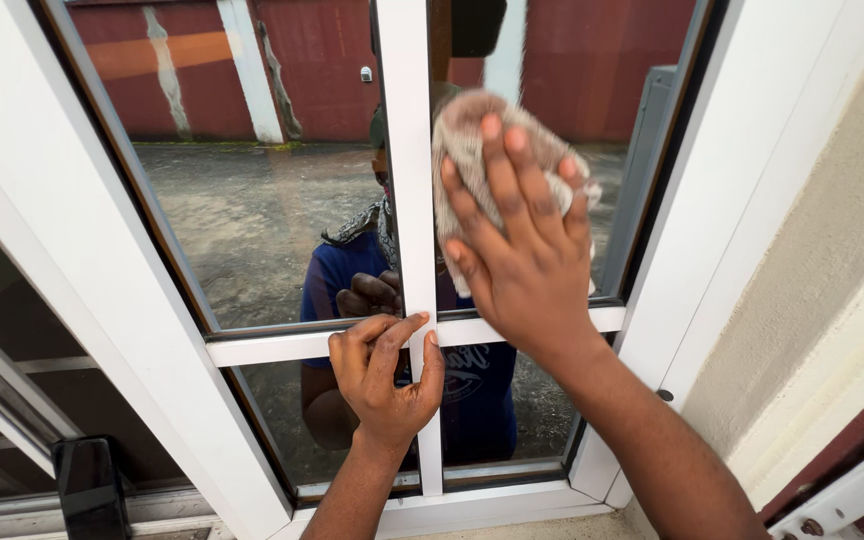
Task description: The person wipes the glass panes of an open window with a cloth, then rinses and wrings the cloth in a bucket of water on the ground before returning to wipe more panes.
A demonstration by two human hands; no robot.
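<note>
My right hand (pixel 520 250) presses a beige, worn cloth (pixel 467 135) flat against the upper right glass pane (pixel 592 110) of a white-framed window, fingers spread over it. My left hand (pixel 384 368) grips the white vertical bar (pixel 412 150) of the window just below the crossbar (pixel 272 345), thumb on one side and fingers on the other. The glass reflects a person in a blue shirt and a paved yard with a red wall.
The outer white window frame (pixel 742 180) runs up on the right, beside a rough beige wall (pixel 832 260). A second open sash (pixel 42 260) angles away at the left, with a dark flat object (pixel 90 487) at its base. A white sill (pixel 512 510) runs along the bottom.
</note>
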